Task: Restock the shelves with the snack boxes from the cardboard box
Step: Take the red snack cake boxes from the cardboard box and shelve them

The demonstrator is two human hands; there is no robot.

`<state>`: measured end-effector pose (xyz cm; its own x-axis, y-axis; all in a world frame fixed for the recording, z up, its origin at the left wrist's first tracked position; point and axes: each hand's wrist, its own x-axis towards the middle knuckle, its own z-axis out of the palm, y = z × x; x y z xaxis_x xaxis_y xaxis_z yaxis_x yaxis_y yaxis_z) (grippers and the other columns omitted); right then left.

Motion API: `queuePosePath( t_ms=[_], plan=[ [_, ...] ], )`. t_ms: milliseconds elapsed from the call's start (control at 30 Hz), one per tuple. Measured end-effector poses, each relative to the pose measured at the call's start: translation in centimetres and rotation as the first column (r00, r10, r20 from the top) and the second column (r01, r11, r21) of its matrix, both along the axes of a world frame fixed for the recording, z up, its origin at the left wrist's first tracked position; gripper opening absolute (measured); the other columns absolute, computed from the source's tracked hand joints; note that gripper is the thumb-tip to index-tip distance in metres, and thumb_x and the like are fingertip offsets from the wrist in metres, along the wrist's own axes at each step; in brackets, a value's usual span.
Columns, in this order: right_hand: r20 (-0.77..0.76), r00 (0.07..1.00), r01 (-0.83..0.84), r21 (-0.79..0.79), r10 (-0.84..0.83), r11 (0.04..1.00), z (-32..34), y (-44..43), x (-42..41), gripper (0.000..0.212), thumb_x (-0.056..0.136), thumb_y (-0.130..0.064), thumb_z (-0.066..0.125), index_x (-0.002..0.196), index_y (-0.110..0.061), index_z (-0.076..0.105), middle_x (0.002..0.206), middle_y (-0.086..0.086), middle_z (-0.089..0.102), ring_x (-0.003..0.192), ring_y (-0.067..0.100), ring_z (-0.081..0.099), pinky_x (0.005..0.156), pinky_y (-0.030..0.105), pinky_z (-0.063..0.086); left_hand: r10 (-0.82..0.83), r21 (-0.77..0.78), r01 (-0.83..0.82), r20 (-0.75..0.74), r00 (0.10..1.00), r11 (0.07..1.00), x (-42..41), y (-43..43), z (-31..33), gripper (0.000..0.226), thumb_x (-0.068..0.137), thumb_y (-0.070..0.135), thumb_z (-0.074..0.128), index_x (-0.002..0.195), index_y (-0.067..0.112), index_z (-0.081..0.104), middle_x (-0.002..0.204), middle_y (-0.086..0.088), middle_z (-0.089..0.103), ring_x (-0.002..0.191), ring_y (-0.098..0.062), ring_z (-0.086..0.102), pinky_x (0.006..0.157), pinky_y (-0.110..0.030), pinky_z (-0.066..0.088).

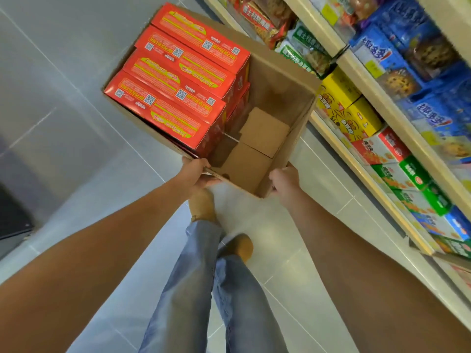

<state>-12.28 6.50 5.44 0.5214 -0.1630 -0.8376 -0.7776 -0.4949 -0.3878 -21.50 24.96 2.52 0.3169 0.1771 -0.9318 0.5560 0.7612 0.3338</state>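
While both arms are stretched out in front, the cardboard box [277,80] is held by its near rim over the grey tiled floor [76,128]. The left hand [197,174] has its fingers curled round the near left part of the rim. The right hand [285,182] is clamped on the near right corner the same way. So both hands are gripping cardboard, neither one is spread out flat.

The red snack boxes [178,72] are packed into the left half of the carton. Four of them lie side by side on top with their QR-code sides facing up, and you can see more red ones underneath. On the right half, the brown bottom flaps [262,133] are showing.

The shelves [369,179] run along the right, with the carton's far right corner close to their edge. On them:
- yellow boxes [341,103] just beside the carton
- red-and-white and green boxes [407,179] lower in the frame
- blue cookie packs [397,59] on the level above
- some red and green bags [280,29] near the top

Below the carton you get blue jeans [183,276] and two tan shoes [242,247] on the tiles, one of them right under the near edge. Can't read any of the print, it's too small and blurry.
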Motion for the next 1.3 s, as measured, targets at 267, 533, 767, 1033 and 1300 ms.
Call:
queuePosePath(
  t_ms=[267, 533, 767, 1033, 1300],
  plan=[
    [0.004, 1.000, -0.025, 0.067, 0.025, 0.997, 14.1, 10.5, 1.0, 0.049, 0.085, 0.009, 0.044, 0.125, -0.017, 0.056, 0.111, 0.012, 0.063, 0.091, 0.029, 0.057, 0.074, 0.047, 0.058, 0.045, 0.087, -0.044, -0.005, 0.999, 0.995, -0.1, 9.7, 15.3, 0.056, 0.083, -0.005, 0.043, 0.135, 0.006, 0.024, 0.120, -0.025, 0.043, 0.101, -0.043, 0.061, 0.061, -0.050, 0.059],
    [0.073, 0.990, -0.127, 0.155, 0.117, 0.980, 24.1, 21.1, 2.4, 0.031, 0.079, 0.007, 0.044, 0.093, -0.017, 0.055, 0.099, 0.014, 0.061, 0.088, 0.030, 0.060, 0.078, 0.051, 0.056, 0.114, 0.178, -0.117, 0.028, 0.993, 0.977, 0.1, 19.6, 26.9, 0.031, 0.085, -0.005, 0.042, 0.111, 0.005, 0.028, 0.084, -0.013, 0.037, 0.064, -0.027, 0.056, 0.057, -0.051, 0.058],
    [0.121, 0.956, -0.286, 0.189, 0.266, 0.940, 29.5, 31.5, 8.6, 0.019, 0.081, 0.004, 0.044, 0.084, -0.013, 0.053, 0.094, 0.015, 0.057, 0.082, 0.029, 0.057, 0.054, 0.037, 0.051, 0.224, 0.204, -0.235, 0.074, 0.972, 0.950, 4.1, 28.6, 32.7, 0.018, 0.086, -0.005, 0.039, 0.099, 0.007, 0.033, 0.074, -0.010, 0.038, 0.065, -0.025, 0.053, 0.057, -0.048, 0.056],
    [0.152, 0.902, -0.432, 0.253, 0.405, 0.866, 32.5, 45.9, 19.5, 0.022, 0.085, 0.006, 0.042, 0.093, -0.012, 0.052, 0.081, 0.011, 0.056, 0.058, 0.018, 0.051, 0.039, 0.023, 0.045, 0.400, 0.207, -0.410, 0.088, 0.912, 0.889, 12.8, 41.0, 34.5, 0.029, 0.081, -0.007, 0.038, 0.104, 0.009, 0.031, 0.085, -0.008, 0.032, 0.090, -0.025, 0.045, 0.074, -0.058, 0.054],
    [0.135, 0.864, -0.504, 0.246, 0.486, 0.828, 34.2, 58.9, 27.8, 0.022, 0.085, 0.008, 0.041, 0.075, -0.011, 0.049, 0.074, 0.009, 0.056, 0.062, 0.020, 0.054, 0.063, 0.039, 0.052, 0.468, 0.227, -0.475, 0.087, 0.880, 0.850, 20.0, 52.1, 36.9, 0.023, 0.085, -0.006, 0.036, 0.103, 0.007, 0.032, 0.083, -0.007, 0.036, 0.080, -0.025, 0.049, 0.081, -0.056, 0.052]
  ],
)
